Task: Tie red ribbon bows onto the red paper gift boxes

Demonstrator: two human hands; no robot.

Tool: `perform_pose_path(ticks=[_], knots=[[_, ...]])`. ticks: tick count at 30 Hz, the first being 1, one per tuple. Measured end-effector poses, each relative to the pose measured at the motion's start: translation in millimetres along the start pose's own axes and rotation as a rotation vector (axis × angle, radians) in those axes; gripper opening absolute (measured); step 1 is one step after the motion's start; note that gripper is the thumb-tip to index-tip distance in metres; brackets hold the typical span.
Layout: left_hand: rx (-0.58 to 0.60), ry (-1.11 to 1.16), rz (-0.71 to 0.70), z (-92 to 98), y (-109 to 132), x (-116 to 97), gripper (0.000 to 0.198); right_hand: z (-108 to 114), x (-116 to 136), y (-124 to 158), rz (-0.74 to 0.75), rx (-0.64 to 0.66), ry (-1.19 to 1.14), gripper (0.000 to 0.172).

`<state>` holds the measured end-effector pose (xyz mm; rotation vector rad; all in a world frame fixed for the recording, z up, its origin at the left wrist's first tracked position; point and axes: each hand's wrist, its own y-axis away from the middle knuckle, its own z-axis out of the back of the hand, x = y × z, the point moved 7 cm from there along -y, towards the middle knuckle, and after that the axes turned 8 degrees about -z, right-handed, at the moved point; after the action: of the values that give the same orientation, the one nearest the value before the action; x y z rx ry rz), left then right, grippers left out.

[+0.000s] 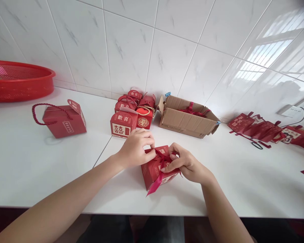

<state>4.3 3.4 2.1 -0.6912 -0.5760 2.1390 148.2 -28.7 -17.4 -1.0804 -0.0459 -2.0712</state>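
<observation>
A red gift box (150,173) with pale printed lettering sits on the white counter in front of me. Across its top runs a dark pink ribbon (155,185), looped near the middle, one tail hanging over the near side. My left hand (138,146) pinches the ribbon at the box's upper left edge, thumb and forefinger together. From the other side, my right hand (186,162) has its fingers curled round the ribbon, with the thumb lying over the box top. The exact grip under the right fingers is partly hidden.
Several red boxes (123,122) cluster behind my left hand, beside an open cardboard box (183,123) holding red ribbon. A rope-handled red box (63,121) and a red plastic basket (22,84) stand left. Flat red packets (255,126) and scissors (257,145) lie right. A tiled wall (131,44) rises behind.
</observation>
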Motion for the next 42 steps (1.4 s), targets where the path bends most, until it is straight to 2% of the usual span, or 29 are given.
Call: perform_pose_path(ticks=[3,8,14,17,22,25,28,31,39,42], knots=[[-0.002,0.044,-0.005,-1.4,0.7,-0.5,0.008,2.0,-0.1,-0.7,-0.002,-0.042,0.011,0.045],[0.077,0.196,-0.012,-8.5,1.3,-1.7,0.005,6.3,-5.0,-3.2,-0.026,-0.161,-0.015,0.044],[0.102,0.269,-0.006,-11.2,0.4,-4.3,0.008,4.3,-6.9,-3.7,-0.007,-0.173,-0.040,0.044],[0.105,0.370,0.043,-10.4,1.0,-0.2,0.006,4.4,-6.4,-3.3,-0.011,-0.153,-0.023,0.046],[0.284,0.625,0.106,-18.6,4.5,0.2,0.008,4.2,-4.3,-3.8,0.003,-0.128,-0.009,0.047],[0.337,0.687,0.155,-21.7,5.9,0.0,0.014,3.7,-5.6,-3.8,-0.007,-0.133,-0.011,0.046],[0.363,0.665,0.181,-24.4,6.8,-0.3,0.021,2.7,-7.0,-3.6,-0.019,-0.134,-0.011,0.046],[0.365,0.604,0.157,-25.0,6.2,-1.8,0.017,2.1,-7.0,-3.6,-0.017,-0.134,-0.014,0.046],[0.246,0.516,0.207,-21.2,4.1,3.4,0.031,1.0,-3.6,-4.0,-0.024,-0.105,-0.029,0.047],[0.240,0.468,0.220,-22.0,4.5,4.9,0.036,0.4,-2.0,-3.2,-0.016,-0.073,-0.037,0.047]])
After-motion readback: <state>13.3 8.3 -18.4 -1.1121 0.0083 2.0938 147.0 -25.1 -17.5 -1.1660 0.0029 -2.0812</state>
